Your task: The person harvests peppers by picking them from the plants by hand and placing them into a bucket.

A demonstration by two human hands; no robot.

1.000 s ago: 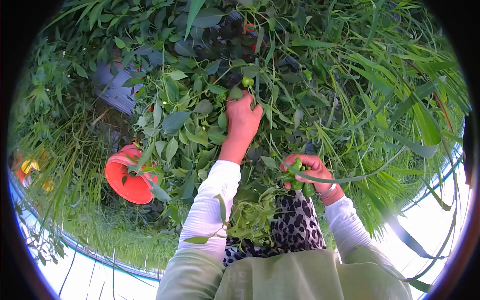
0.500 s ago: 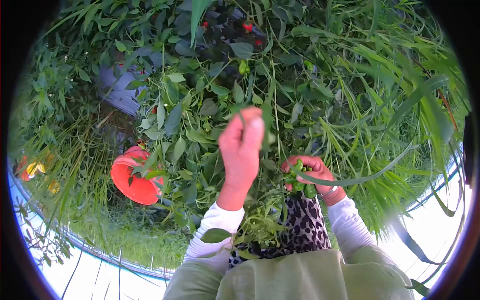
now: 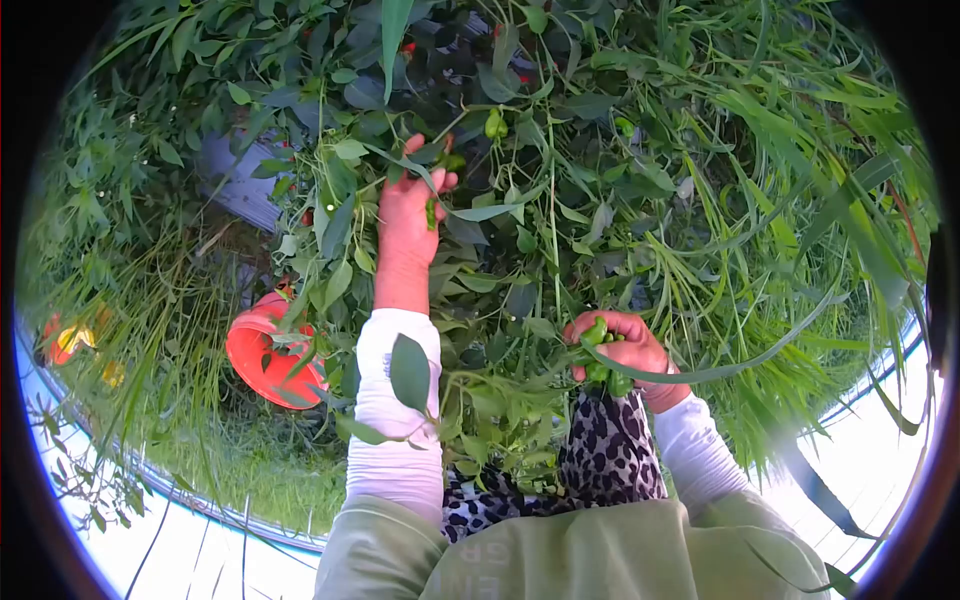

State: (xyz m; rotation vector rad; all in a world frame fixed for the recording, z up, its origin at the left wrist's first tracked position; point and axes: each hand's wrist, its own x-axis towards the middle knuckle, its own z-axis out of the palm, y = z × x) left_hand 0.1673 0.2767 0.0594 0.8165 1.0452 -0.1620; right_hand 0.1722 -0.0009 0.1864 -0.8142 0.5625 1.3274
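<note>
My left hand (image 3: 408,215) reaches up into the leaves of a pepper plant (image 3: 350,190), its fingers curled. A small green pepper (image 3: 431,213) shows against the palm, and another green pepper (image 3: 453,161) is at the fingertips, partly covered by leaves. Low on the right, my right hand (image 3: 630,345) is closed around a bunch of green peppers (image 3: 597,350), just above my patterned trouser leg (image 3: 610,445). A pale green pepper (image 3: 495,123) hangs from a stem to the right of my left hand.
An orange-red bucket (image 3: 262,360) lies tilted among the plants at left. Long grass blades (image 3: 780,200) crowd the right side, one crossing before my right hand. Grey sheeting (image 3: 240,180) shows through the foliage. Red peppers (image 3: 407,48) hang at the back.
My left hand has moved up and left, from the middle of the view into the foliage. My right hand stays in place with its green peppers.
</note>
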